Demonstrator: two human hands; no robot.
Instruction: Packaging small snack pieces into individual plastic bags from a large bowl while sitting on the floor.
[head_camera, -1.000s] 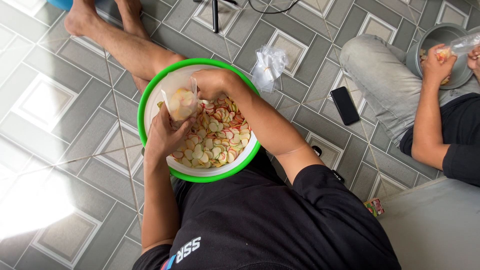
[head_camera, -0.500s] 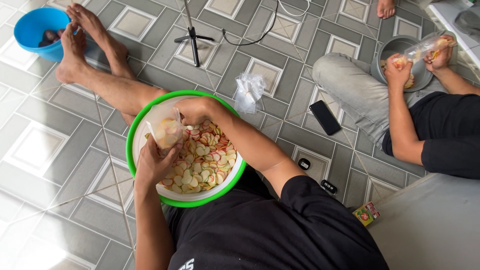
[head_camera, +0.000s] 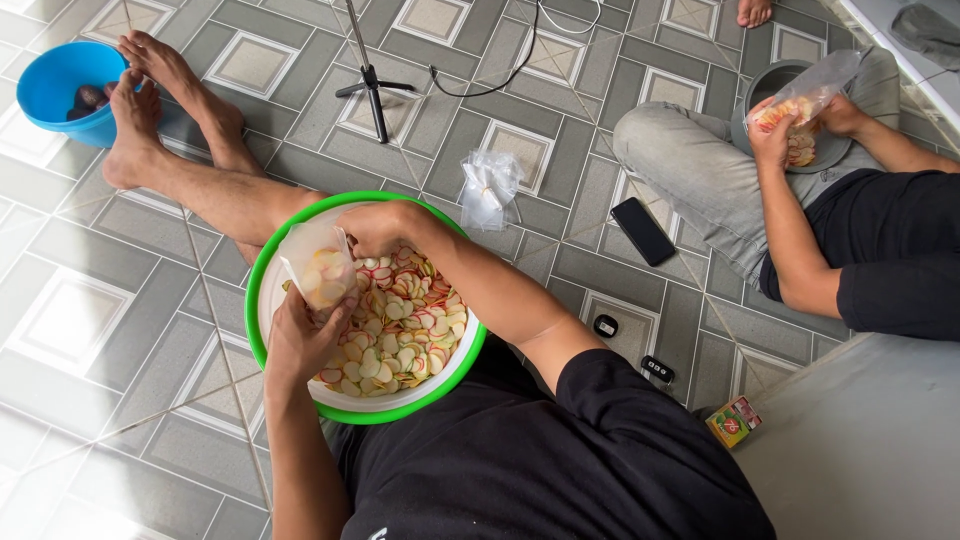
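While sitting cross-legged on the tiled floor (head_camera: 120, 340), the person is filling a small clear bag (head_camera: 318, 268) over a green-rimmed basin (head_camera: 262, 262) of sliced chips (head_camera: 400, 335).

The left hand (head_camera: 300, 340) is clasping the bag from below, keeping its mouth up, as the right hand (head_camera: 375, 228) is closing, probably on chips, at the opening. Against half a second ago, both hands are sitting much the same.

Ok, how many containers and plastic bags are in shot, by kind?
Green-rimmed basin: 1
Blue bowl: 1
Grey bowl: 1
Bag in left hand, part filled with chips: 1
Bag held by the other person: 1
Bag bundle on floor: 1
Total: 6
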